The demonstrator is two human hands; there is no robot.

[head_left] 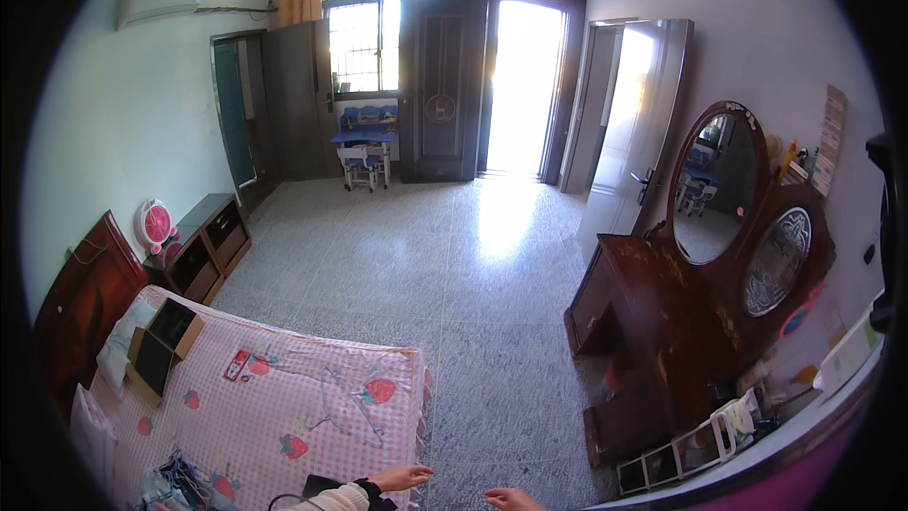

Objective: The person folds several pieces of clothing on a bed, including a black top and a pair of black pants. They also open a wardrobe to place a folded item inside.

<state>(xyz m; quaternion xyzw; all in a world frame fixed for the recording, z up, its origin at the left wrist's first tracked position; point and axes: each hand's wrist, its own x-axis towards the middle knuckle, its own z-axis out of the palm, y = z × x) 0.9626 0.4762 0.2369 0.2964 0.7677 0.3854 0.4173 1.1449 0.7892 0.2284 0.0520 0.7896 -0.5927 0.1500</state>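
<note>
Left hand (402, 479): we see the fingers stretched out and loosely apart, palm down, holding nothing. They hover just past the foot corner of the bed (312, 388), at the edge of the pink checked bedspread (236, 407) with its strawberry print. A cream sleeve and a dark cuff run back from the wrist to the lower edge of the view.

Right hand (514, 499): only the knuckles and part of the fingers show at the bottom edge, over the speckled grey floor (454, 274). We cannot tell whether these fingers are apart or closed; nothing shows in them.

Nearest the left hand, a dark flat object (320, 485) lies at the foot edge of the bedspread, too cut off to name. Further in, a wire clothes hanger (345, 407) lies flat near the foot end. Toward the head end sit an open cardboard box (163, 341) and a small red-and-white item (236, 365). Bunched clothing (175, 487) lies at the bed's near left corner.

Beyond: a dark wooden headboard (80, 308), a low cabinet (203, 246) carrying a pink fan (154, 224), and to the right a dark wooden dressing table (662, 322) with an oval mirror (714, 185). A bright open doorway (520, 85) stands in the far wall.
</note>
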